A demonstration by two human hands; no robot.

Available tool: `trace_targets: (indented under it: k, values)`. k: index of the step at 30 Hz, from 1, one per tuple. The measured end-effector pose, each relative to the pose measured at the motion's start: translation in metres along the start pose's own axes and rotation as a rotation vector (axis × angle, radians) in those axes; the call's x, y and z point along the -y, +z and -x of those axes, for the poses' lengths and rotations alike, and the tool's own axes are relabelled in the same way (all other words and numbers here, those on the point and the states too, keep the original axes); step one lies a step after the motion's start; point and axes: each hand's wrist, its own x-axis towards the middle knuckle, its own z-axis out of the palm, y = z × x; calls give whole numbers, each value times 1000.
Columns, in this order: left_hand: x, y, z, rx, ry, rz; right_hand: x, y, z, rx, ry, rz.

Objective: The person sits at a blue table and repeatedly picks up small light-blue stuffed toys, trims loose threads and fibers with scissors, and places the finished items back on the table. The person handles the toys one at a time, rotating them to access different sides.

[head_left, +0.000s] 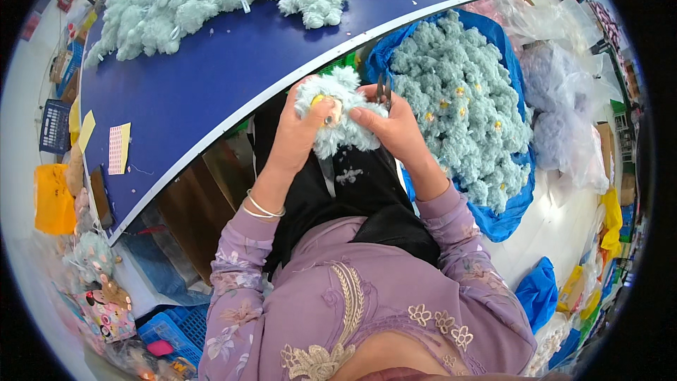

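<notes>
Over my lap, just off the table's edge, I hold a fluffy pale blue plush doll [345, 140] with yellow hair. My left hand [296, 130] is closed round its left side, the thumb pressed by the doll's face and partly covering it. My right hand [398, 127] pinches the fur on the doll's other side. Tucked in that same hand is a pair of dark thread snips [383, 93], blades pointing up, away from me. Loose bits of pale fluff [349, 175] lie on my black trousers below the doll.
A blue table [190, 106] carries a heap of similar plush [176, 7], one doll [315, 0] lying face up, and a label sheet [118, 148]. At my right, a blue sack [525, 169] brims with more dolls. Blue crates [173, 331] stand at lower left; clear plastic bags [564, 120] crowd the right.
</notes>
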Motion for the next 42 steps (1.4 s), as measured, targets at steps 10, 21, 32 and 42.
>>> trace_targets:
  k: [10, 21, 32, 42]
  values:
    - [-1, 32, -9, -51, -88, 378, 1, 13, 12, 74, 218, -786]
    - [-34, -11, -112, -208, 561, -892, -21, -123, 11, -536, 69, 14]
    - [-28, -12, -182, -240, 363, -1259, 10, -53, 2, -85, 73, -26]
    - [-4, 17, -66, -69, 358, -742, -1, -32, -33, 0, 331, -563]
